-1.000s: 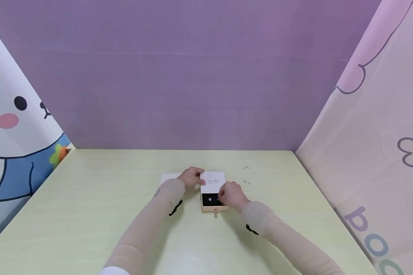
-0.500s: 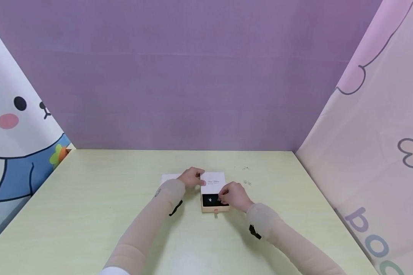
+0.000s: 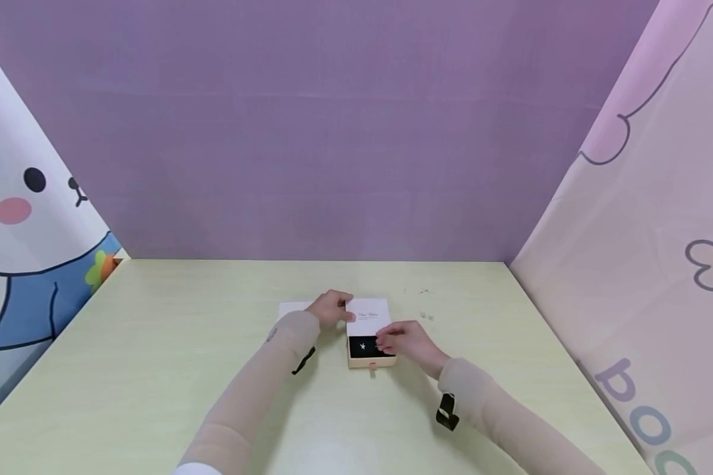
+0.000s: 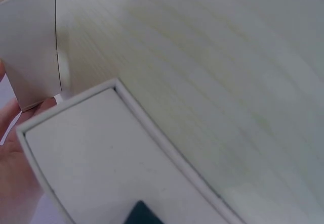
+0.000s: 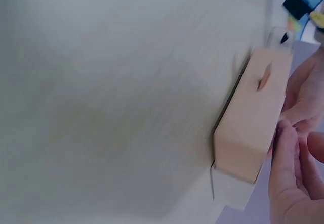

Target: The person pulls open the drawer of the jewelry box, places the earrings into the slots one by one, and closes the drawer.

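A small jewellery box (image 3: 368, 318) with a white printed sleeve lies near the middle of the table in the head view. Its peach-fronted drawer (image 3: 359, 363) is pulled partway out toward me. Black lining shows inside, with a small silvery star-shaped piece (image 3: 363, 346) on it. My left hand (image 3: 331, 309) grips the sleeve's left side, thumb on top. Over the drawer's right half is my right hand (image 3: 412, 343), fingertips right at the lining and partly hiding a second small bright piece. In the right wrist view, the right thumb stands apart from the fingers (image 5: 285, 150).
A white shallow box or lid (image 4: 111, 153) lies beside the left wrist, partly hidden by the arm in the head view. Small silvery pieces (image 3: 427, 316) lie right of the box, with thin dark ones (image 3: 424, 291) farther back. A purple backdrop (image 3: 314, 132) stands behind the table.
My right hand has loosened from a curled pinch to straighter fingers, its wrist shifting slightly right and toward me. The left hand and the jewellery box have stayed in place.
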`<state>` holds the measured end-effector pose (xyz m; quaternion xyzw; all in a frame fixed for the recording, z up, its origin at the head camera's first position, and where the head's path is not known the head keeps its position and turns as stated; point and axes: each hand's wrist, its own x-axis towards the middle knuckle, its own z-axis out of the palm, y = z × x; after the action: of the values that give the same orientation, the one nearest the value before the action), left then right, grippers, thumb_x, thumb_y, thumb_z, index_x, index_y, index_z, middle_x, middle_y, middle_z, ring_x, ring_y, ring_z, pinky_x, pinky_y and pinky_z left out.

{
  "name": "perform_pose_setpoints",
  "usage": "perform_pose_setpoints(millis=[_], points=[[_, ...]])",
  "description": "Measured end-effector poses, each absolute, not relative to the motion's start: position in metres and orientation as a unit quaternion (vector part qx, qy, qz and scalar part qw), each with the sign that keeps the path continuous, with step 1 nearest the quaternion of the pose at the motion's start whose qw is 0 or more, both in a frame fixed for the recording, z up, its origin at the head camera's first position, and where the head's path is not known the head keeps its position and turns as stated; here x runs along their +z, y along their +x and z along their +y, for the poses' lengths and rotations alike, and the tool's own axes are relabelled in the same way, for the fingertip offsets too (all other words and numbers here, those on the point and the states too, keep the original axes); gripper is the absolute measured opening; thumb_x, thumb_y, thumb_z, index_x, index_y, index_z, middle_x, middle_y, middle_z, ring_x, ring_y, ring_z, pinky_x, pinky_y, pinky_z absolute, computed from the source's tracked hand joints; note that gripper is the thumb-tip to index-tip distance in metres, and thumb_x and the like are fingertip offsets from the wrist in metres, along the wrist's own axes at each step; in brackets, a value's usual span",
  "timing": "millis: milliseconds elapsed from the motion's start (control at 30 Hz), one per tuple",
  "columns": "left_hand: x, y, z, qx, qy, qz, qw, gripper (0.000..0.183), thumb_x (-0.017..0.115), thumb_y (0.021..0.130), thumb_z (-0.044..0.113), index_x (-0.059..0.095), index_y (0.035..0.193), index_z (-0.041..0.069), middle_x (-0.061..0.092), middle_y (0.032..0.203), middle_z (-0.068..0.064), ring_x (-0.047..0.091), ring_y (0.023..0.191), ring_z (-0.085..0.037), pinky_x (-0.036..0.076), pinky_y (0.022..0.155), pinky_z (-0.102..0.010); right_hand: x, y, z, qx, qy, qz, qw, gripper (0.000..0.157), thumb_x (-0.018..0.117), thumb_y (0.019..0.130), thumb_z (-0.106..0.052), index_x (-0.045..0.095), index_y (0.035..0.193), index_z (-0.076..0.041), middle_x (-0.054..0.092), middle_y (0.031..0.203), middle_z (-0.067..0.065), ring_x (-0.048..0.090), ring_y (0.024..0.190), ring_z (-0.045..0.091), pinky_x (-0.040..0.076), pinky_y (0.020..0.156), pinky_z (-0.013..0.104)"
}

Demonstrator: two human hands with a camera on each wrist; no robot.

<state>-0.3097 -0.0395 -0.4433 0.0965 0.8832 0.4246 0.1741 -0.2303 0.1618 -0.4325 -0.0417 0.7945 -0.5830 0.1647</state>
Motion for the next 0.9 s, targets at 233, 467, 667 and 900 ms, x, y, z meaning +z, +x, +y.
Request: perform_pose_setpoints(millis=[233,467,667,900], points=[[-0.443,-0.309,-0.040,0.427,0.100,0.882,0.170,0.058,0.066,0.084,0.016,0.042,0.136,0.005,0.045,0.138,-0.014,0.040,0.128,-0.029,0.031,0.108,-0.040,-0.428,-0.210,0.163,-0.627,-0.035,0.746,0.220,0.027,0.057,0.088,-0.005,0.057,0.110,0.012,0.066,0.102,0.019,0.066,0.088,0.019,0.053,0.085,0.033],[-0.445,-0.310,-0.040,0.426,0.101,0.883,0.171,0.059,0.066,0.084,0.016,0.041,0.137,0.005,0.044,0.138,-0.015,0.040,0.128,-0.029,0.031,0.109,-0.040,-0.435,-0.193,0.165,-0.626,-0.042,0.731,0.266,0.032,0.059,0.087,-0.010,0.057,0.112,0.011,0.066,0.105,0.021,0.066,0.091,0.021,0.053,0.084,0.032],[-0.444,-0.311,-0.040,0.426,0.097,0.883,0.172,0.060,0.067,0.083,0.015,0.041,0.136,0.004,0.045,0.138,-0.016,0.040,0.128,-0.030,0.031,0.108,-0.041,-0.445,-0.184,0.166,-0.619,-0.007,0.723,0.307,0.030,0.061,0.086,-0.013,0.062,0.107,0.008,0.070,0.092,0.014,0.067,0.079,0.015,0.055,0.075,0.029],[-0.447,-0.312,-0.039,0.425,0.098,0.883,0.174,0.060,0.067,0.084,0.015,0.041,0.137,0.004,0.045,0.137,-0.015,0.041,0.127,-0.030,0.032,0.108,-0.041,-0.452,-0.181,0.167,-0.620,0.012,0.718,0.315,0.029,0.059,0.088,-0.015,0.061,0.106,0.007,0.070,0.089,0.008,0.067,0.079,0.014,0.055,0.075,0.027]])
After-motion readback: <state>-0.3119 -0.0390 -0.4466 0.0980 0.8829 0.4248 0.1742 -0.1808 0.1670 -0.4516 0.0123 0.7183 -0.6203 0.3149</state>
